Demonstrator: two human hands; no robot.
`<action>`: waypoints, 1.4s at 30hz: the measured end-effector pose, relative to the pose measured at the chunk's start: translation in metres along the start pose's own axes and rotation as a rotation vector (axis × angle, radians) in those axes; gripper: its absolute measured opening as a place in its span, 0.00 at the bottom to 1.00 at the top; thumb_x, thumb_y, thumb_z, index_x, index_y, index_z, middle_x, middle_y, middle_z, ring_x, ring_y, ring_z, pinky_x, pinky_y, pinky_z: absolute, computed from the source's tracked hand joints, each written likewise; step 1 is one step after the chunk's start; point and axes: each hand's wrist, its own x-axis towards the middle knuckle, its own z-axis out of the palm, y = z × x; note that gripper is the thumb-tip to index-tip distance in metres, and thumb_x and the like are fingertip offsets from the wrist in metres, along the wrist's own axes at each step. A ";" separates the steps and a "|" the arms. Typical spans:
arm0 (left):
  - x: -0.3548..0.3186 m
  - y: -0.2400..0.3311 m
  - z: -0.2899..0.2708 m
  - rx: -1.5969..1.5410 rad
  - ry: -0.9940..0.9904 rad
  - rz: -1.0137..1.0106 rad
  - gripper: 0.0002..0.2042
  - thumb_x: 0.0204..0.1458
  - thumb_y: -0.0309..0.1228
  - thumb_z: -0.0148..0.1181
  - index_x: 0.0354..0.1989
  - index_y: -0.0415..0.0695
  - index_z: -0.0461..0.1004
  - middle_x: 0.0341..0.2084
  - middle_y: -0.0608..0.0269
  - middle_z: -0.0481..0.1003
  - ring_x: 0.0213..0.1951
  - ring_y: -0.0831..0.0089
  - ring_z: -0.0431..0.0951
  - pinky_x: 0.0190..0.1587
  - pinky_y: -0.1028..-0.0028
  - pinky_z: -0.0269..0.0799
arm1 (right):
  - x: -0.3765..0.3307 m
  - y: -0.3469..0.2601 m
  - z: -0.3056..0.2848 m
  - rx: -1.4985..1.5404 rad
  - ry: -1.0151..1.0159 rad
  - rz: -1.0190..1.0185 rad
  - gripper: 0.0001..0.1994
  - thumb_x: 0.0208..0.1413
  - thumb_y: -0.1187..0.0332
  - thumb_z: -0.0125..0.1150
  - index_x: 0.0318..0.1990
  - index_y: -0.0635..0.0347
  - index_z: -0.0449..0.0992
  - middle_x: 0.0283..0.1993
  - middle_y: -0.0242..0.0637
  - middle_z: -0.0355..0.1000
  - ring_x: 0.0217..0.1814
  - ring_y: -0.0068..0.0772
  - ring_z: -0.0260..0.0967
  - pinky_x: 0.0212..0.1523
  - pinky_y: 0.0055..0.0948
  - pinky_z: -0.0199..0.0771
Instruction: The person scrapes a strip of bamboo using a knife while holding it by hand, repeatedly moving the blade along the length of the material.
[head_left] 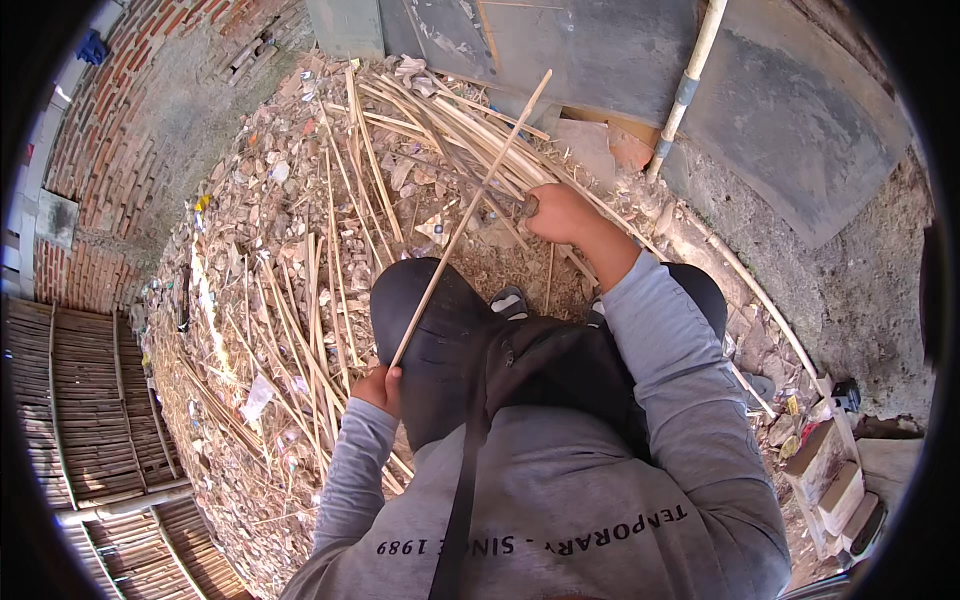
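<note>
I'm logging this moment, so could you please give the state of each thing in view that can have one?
Left hand: closed around the lower end of the bamboo strip.
Bamboo strip: raised, slanting up and away.
Right hand: gripping a tool handle, blade hidden.
Bamboo strips on ground: scattered loose.

left hand (381,388) fingers closed round lower end of a thin bamboo stick (468,215) slanting up and away | right hand (560,213) gripping a dark tool handle (527,206), stick crossing just left of those fingers | split bamboo strips (340,290) heaped on rubble ground (250,230) beyond both hands
</note>
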 end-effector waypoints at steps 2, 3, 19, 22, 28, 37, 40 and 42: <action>-0.001 -0.003 -0.001 0.012 -0.012 -0.031 0.23 0.61 0.48 0.42 0.28 0.39 0.71 0.17 0.40 0.71 0.25 0.39 0.73 0.28 0.52 0.67 | -0.001 -0.014 -0.003 -0.034 -0.049 0.003 0.20 0.38 0.63 0.63 0.44 0.54 0.79 0.36 0.51 0.75 0.42 0.51 0.74 0.43 0.42 0.74; -0.001 -0.004 -0.004 0.028 -0.072 -0.067 0.26 0.63 0.49 0.38 0.33 0.37 0.73 0.21 0.38 0.72 0.30 0.39 0.74 0.33 0.54 0.68 | -0.004 -0.024 -0.001 -0.052 -0.086 -0.011 0.20 0.38 0.63 0.63 0.44 0.54 0.79 0.36 0.51 0.75 0.42 0.51 0.74 0.43 0.43 0.74; -0.039 -0.027 -0.024 -0.271 -0.180 -0.130 0.22 0.63 0.47 0.43 0.33 0.37 0.70 0.14 0.55 0.68 0.20 0.64 0.70 0.26 0.66 0.65 | -0.014 -0.023 -0.020 -0.059 -0.138 -0.112 0.18 0.44 0.57 0.66 0.42 0.56 0.78 0.37 0.48 0.75 0.43 0.50 0.73 0.43 0.42 0.73; -0.042 -0.025 -0.029 -0.195 -0.185 -0.118 0.21 0.62 0.47 0.43 0.35 0.39 0.70 0.16 0.51 0.70 0.21 0.57 0.72 0.27 0.63 0.66 | -0.015 -0.023 -0.009 0.084 -0.149 -0.232 0.19 0.44 0.56 0.69 0.40 0.58 0.78 0.36 0.48 0.75 0.38 0.47 0.74 0.41 0.40 0.72; -0.048 -0.036 -0.033 -0.021 -0.240 -0.190 0.20 0.60 0.48 0.45 0.36 0.40 0.71 0.18 0.43 0.72 0.26 0.43 0.74 0.29 0.57 0.68 | -0.014 -0.037 -0.008 0.830 -0.369 -0.111 0.14 0.48 0.64 0.68 0.42 0.57 0.78 0.39 0.32 0.77 0.28 0.21 0.67 0.28 0.26 0.67; -0.052 -0.032 -0.015 0.030 -0.026 0.007 0.18 0.52 0.39 0.58 0.44 0.38 0.68 0.29 0.43 0.76 0.33 0.43 0.76 0.37 0.57 0.72 | -0.021 -0.042 -0.025 1.128 -0.270 -0.076 0.15 0.49 0.68 0.66 0.45 0.60 0.77 0.38 0.30 0.75 0.23 0.17 0.62 0.24 0.21 0.63; -0.041 0.004 -0.006 0.024 0.163 0.124 0.20 0.49 0.36 0.62 0.46 0.36 0.66 0.31 0.45 0.76 0.35 0.44 0.77 0.39 0.56 0.72 | -0.025 -0.052 -0.028 1.041 -0.272 -0.079 0.14 0.49 0.68 0.65 0.45 0.59 0.78 0.37 0.29 0.75 0.23 0.17 0.62 0.25 0.21 0.63; -0.034 0.021 -0.003 0.034 0.208 0.173 0.16 0.52 0.33 0.59 0.45 0.38 0.67 0.28 0.41 0.74 0.32 0.41 0.75 0.35 0.53 0.71 | -0.029 -0.052 -0.031 0.993 -0.273 -0.120 0.15 0.49 0.65 0.66 0.43 0.60 0.77 0.32 0.30 0.74 0.22 0.18 0.63 0.23 0.21 0.64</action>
